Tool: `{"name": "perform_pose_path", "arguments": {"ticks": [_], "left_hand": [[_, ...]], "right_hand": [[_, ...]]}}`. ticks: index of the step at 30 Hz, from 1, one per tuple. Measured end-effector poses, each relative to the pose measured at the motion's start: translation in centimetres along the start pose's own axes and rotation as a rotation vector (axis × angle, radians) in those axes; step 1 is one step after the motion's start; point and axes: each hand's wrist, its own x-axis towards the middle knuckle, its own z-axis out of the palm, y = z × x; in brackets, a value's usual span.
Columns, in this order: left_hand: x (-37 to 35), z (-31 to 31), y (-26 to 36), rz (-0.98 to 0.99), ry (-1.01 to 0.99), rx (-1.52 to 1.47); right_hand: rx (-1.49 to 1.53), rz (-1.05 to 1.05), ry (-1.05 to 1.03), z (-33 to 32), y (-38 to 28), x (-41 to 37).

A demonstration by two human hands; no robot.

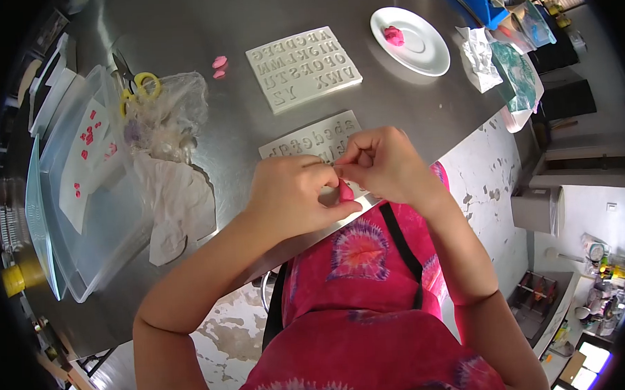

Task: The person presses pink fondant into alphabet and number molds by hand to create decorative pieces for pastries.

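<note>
My left hand is closed around a lump of pink dough, which shows between its thumb and curled fingers. My right hand is pinched shut with its fingertips against those of the left; whatever sits in that pinch is hidden. Both hands are above a pale mould with lowercase letters, covering its nearer part. Beyond it lies a larger mould with capital letters. Small pink pieces rest on the table to its left. A white saucer at the upper right bears another pink lump.
On the left stands a clear plastic tub with small red pieces on white paper. Near it are yellow-handled scissors, crumpled plastic wrap and a white cloth. Crumpled paper lies by the metal table's right edge.
</note>
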Motion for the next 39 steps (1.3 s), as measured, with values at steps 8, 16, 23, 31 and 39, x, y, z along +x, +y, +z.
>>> {"name": "perform_pose_path", "arguments": {"ticks": [8, 16, 23, 31, 39], "left_hand": [[0.5, -1.3, -1.3, 0.003, -0.181, -0.155], [0.5, -1.4, -2.0, 0.105, -0.213, -0.202], [1.0, -1.8, -1.0, 0.13, -0.28, -0.05], [1.1, -1.7, -1.3, 0.124, -0.299, -0.031], [1.1, -1.6, -1.4, 0.154, -0.285, -0.04]], "right_hand": [[-0.156, -0.055, -0.15, -0.8, -0.4, 1.2], [-0.301, -0.05, -0.106, -1.0, -0.6, 1.5], [-0.407, -0.177, -0.394, -3.0, -1.7, 3.8], [-0.45, -0.125, -0.351, -2.0, -2.1, 3.0], [-0.64, -0.31, -0.461, -1.9, -3.7, 4.5]]}}
